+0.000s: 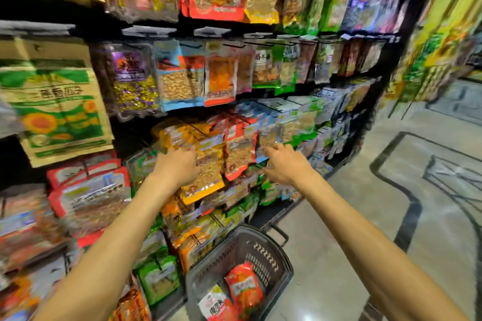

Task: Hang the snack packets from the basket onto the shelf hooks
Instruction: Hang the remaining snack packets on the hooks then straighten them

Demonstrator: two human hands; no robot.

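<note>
The orange-edged clear snack packet (pixel 208 174) hangs long-axis vertical at three o'clock of the left hand (pixel 177 167), whose grip is blurred; the right hand (pixel 284 164) spreads its fingers (pixel 273 151), empty.

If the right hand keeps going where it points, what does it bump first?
The right hand would probably meet the blue-edged packet first; blur hides the depth.

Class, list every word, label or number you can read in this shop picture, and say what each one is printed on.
"香瓜子": on the large sunflower bag; the characters before it are too blurred to read.
Hanging packets: there is print, too blurred to read.
Red packet in the basket: characters too blurred to read.
Rail price tags: unreadable.
</note>
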